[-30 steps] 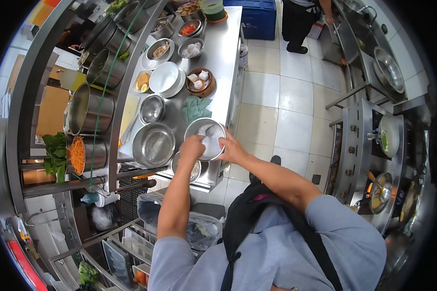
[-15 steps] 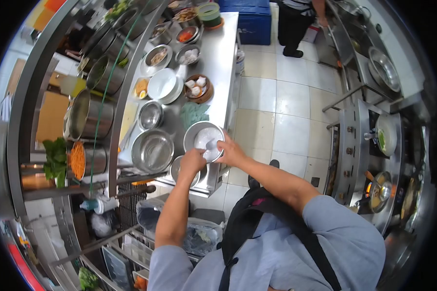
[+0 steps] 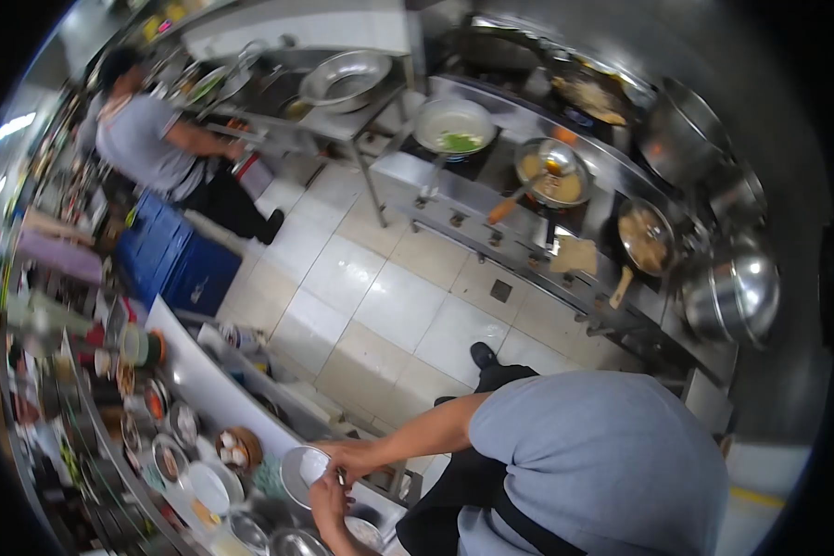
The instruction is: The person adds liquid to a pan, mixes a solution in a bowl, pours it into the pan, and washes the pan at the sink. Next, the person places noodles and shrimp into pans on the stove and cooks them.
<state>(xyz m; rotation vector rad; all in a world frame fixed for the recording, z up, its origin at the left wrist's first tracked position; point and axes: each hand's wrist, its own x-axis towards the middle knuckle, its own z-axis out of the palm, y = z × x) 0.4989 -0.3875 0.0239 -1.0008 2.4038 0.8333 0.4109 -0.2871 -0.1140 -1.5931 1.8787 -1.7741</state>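
Note:
A deep metal bowl (image 3: 294, 478) with white contents (image 3: 314, 463) sits at the counter's near edge, tilted in this view. My right hand (image 3: 350, 457) is closed on its rim. Close against it, my left hand (image 3: 328, 505) is closed over the bowl's side, around what looks like a spoon (image 3: 342, 477); most of that is hidden by the fingers. Beside the bowl lies a crumpled green cloth (image 3: 269, 476). Below my left wrist, another bowl (image 3: 365, 533) is partly covered.
A stove holds a pan with green food (image 3: 454, 125), a wok with a ladle (image 3: 554, 176) and a frying pan (image 3: 646, 238). A co-worker (image 3: 148, 139) stands beyond a blue bin (image 3: 178, 250). Near my bowl are a round brown container (image 3: 239, 448) with white items and several bowls.
My view has swung right toward the stove, so the counter and both hands now appear at the lower left. Both hands remain at the same metal bowl.

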